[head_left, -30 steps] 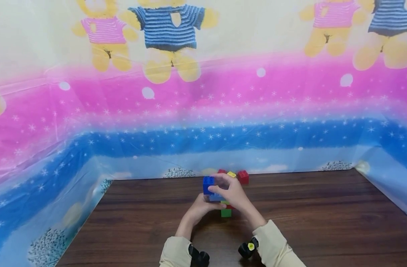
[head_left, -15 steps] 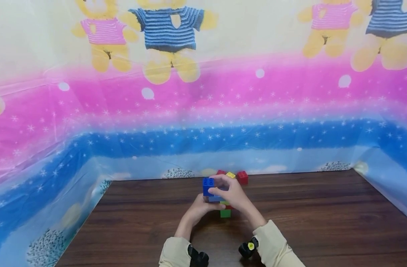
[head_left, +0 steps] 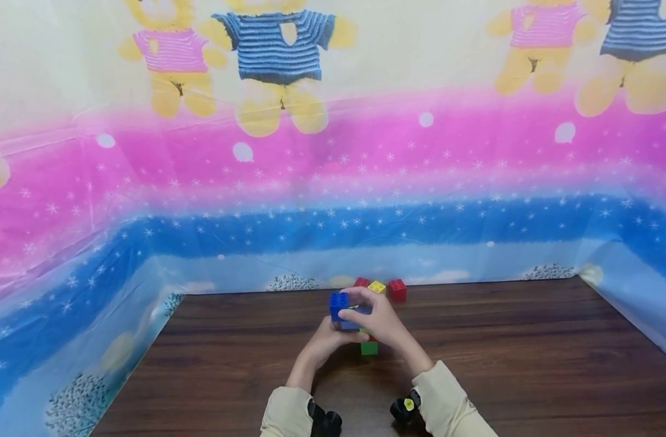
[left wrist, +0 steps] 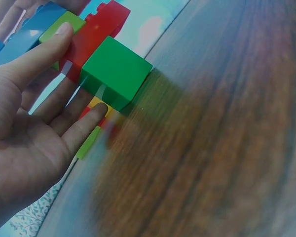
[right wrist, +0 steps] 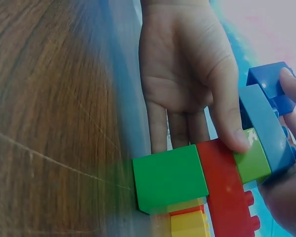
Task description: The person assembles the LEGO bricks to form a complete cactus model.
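Note:
A stack of toy building bricks stands at mid-table in the head view, between both hands. From the bottom up it has a green brick [right wrist: 170,180], a longer red brick [right wrist: 222,182], a lime brick [right wrist: 255,160] and a light blue brick [right wrist: 266,133]. At the top left sits a dark blue brick [head_left: 338,306]. My left hand [head_left: 324,340] grips the stack lower down, its thumb pressing the lime brick. My right hand [head_left: 384,318] pinches the dark blue brick between thumb and fingers, partly covering the light blue one.
Behind the hands, at the table's far edge, are a yellow brick [head_left: 377,287], a red brick [head_left: 398,290] and another red brick [head_left: 362,282]. A patterned cloth [head_left: 333,224] hangs just past that edge. The dark wooden table [head_left: 502,346] extends to both sides.
The dark blue brick and the right-hand fingers have shifted slightly left and down. More of the yellow brick behind shows now. The left hand keeps nearly the same place.

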